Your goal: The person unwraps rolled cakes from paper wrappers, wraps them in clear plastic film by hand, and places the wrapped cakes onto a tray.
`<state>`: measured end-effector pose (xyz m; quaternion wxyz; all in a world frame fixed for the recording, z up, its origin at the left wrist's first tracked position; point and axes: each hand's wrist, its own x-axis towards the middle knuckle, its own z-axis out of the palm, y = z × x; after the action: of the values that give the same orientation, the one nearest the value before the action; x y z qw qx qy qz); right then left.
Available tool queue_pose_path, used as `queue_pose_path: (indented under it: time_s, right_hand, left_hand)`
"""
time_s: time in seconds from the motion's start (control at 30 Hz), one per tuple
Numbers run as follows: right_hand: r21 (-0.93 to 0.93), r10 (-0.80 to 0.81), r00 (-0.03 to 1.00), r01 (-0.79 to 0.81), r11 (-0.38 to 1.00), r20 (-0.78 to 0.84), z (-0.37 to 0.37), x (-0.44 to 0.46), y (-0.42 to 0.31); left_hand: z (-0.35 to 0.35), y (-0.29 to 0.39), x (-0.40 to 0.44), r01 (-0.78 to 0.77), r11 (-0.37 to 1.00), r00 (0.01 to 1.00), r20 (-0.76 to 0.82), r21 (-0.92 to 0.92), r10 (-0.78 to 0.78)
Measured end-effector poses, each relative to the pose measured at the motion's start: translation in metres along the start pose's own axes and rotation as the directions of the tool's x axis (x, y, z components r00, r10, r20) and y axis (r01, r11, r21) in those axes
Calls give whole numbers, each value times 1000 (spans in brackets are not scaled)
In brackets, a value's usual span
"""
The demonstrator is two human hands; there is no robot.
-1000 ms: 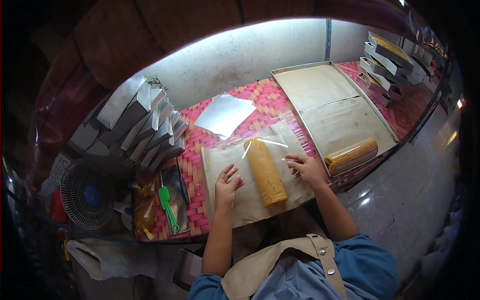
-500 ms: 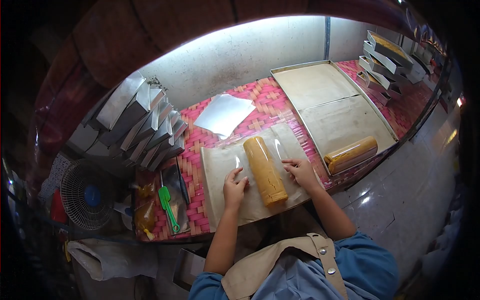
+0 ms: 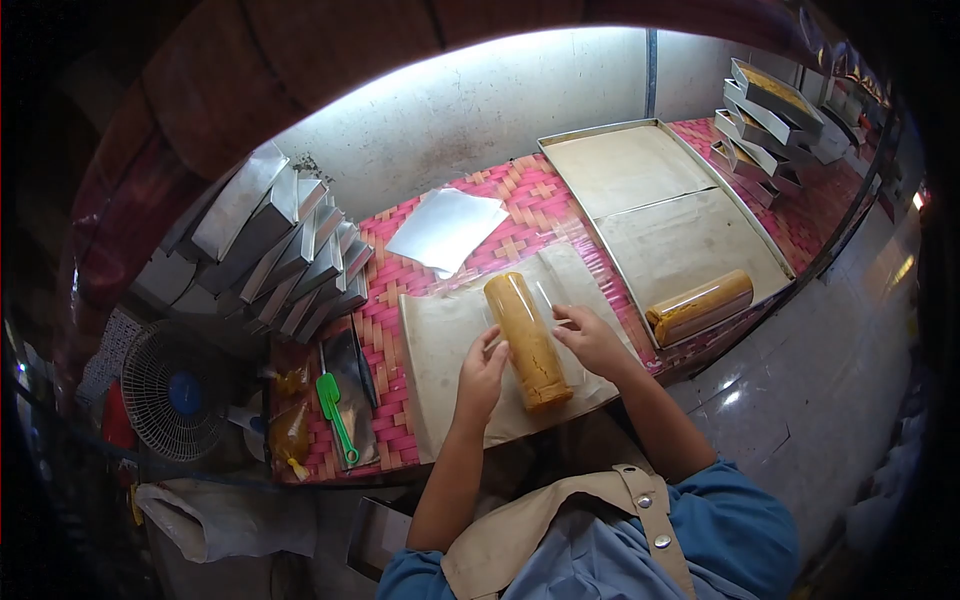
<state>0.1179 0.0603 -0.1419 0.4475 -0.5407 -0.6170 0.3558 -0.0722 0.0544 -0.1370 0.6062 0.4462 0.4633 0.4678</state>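
A golden-brown roll cake (image 3: 527,340) lies lengthwise on a beige paper sheet (image 3: 440,360), with cracks in its near end. Clear plastic film (image 3: 541,297) stands up along its right side, and a glossy streak shows on the cake's left flank. My left hand (image 3: 484,375) is at the cake's left side, fingers drawn together on the film's edge, which is hard to make out. On the right, my right hand (image 3: 588,340) pinches the film between thumb and fingers, just beside the cake.
A large paper-lined tray (image 3: 655,190) at the right holds another film-wrapped roll cake (image 3: 700,307). Stacked metal loaf pans (image 3: 290,250) stand left, more pans (image 3: 765,125) far right. Clear sheets (image 3: 447,228), a green spatula (image 3: 333,410) and a fan (image 3: 180,390) are nearby.
My left hand has moved up and right, closer to the cake, and the film on that side now stands against it. My right hand has shifted slightly left and up with the film.
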Motion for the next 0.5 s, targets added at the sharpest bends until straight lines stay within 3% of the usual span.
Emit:
queue_pose_path:
  time_s: [0.03, 0.07, 0.13, 0.17, 0.23, 0.33, 0.5]
  right_hand:
    - [177, 73, 990, -94, 980, 122, 2, 1, -8]
    - [179, 71, 990, -93, 979, 122, 4, 3, -12]
    - [138, 89, 939, -141, 980, 331, 6, 8, -17]
    - [138, 89, 941, -141, 980, 326, 7, 12, -18]
    - [190, 317, 859, -417, 889, 402, 7, 21, -15]
    - [218, 418, 786, -554, 803, 456, 8, 34, -4]
    - [237, 418, 691, -642, 729, 589, 4, 48, 11]
  left_hand:
    - [3, 1, 1, 2, 1000, 1000, -2, 1, -2]
    - [6, 2, 2, 42, 999, 999, -6, -3, -42]
    - [4, 0, 8, 80, 997, 997, -5, -4, -80]
    - [-2, -5, 17, 135, 989, 991, 17, -56, -134]
    - [-10, -8, 26, 193, 975, 981, 46, -107, -189]
    - [-14, -6, 36, 294, 934, 955, 107, -203, -278]
    - [-18, -2, 51, 407, 909, 905, 179, -89, -387]
